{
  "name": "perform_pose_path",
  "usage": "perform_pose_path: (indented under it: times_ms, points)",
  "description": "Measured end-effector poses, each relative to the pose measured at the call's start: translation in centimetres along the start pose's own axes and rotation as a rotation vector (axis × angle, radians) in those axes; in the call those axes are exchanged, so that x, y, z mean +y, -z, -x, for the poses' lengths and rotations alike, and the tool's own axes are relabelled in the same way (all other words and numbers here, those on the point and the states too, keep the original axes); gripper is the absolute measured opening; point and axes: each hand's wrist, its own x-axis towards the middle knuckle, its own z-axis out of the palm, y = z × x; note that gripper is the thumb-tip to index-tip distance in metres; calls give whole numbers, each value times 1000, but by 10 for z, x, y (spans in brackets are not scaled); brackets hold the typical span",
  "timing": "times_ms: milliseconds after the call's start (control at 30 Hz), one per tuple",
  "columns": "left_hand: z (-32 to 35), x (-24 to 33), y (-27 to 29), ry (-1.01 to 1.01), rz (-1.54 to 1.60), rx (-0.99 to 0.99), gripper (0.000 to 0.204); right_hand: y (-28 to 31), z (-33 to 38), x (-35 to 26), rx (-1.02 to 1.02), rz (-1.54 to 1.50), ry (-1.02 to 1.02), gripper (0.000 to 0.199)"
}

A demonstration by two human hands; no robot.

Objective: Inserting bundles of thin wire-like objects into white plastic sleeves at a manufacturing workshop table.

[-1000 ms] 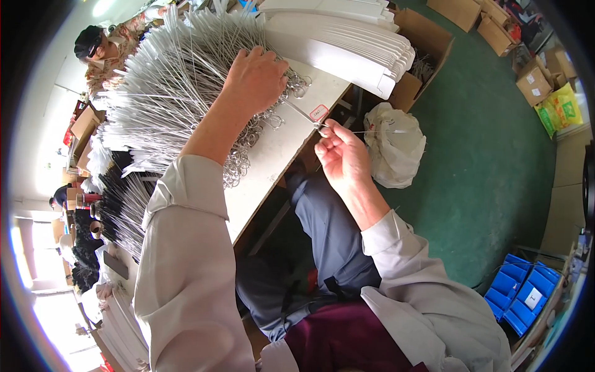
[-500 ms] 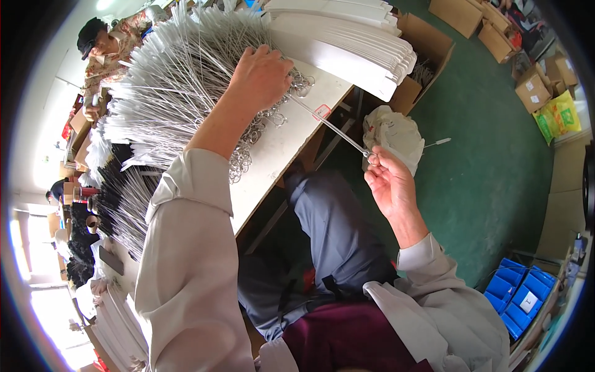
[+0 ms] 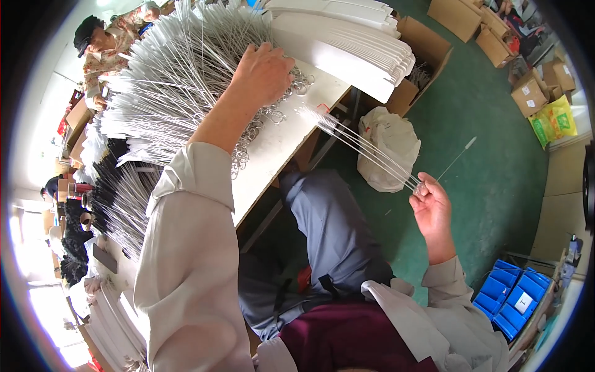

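Carton [image 3: 436, 44] holds wiry pieces [image 3: 420, 75], perhaps, beyond the held brushes [image 3: 326, 123].

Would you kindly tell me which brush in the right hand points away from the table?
The lone brush pointing up-right over the green floor; the other brushes in the right hand point up-left, toward the table.

right hand [image 3: 432, 209]: way further from the bench [image 3: 276, 146]
brush tips [image 3: 326, 123]: slid clear of the pile [image 3: 176, 80], out in view now
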Motion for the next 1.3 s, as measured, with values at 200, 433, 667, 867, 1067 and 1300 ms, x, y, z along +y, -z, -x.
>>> perform_pose_path:
  times_ms: [200, 433, 667, 867, 1067, 1300]
  points:
    - [3, 0, 0, -11, 4, 30, 41, -6, 13, -14, -3, 634, -49, 26]
    - [0, 0, 5, 56, 193, -8, 51, -17, 19, -9, -55, 906, -6, 33]
    - [2, -6, -6, 58, 291, 220, 53, -24, 31, 5, -130, 1045, -1, 37]
    - [5, -8, 3, 66, 315, 182, 52, -18, 36, 22, -231, 1054, 53, 38]
    - [9, -9, 9, 88, 335, 179, 51, -29, 45, 25, -215, 870, -56, 36]
    - [33, -2, 26, 61, 351, 318, 45, -45, 58, 19, -227, 794, -183, 41]
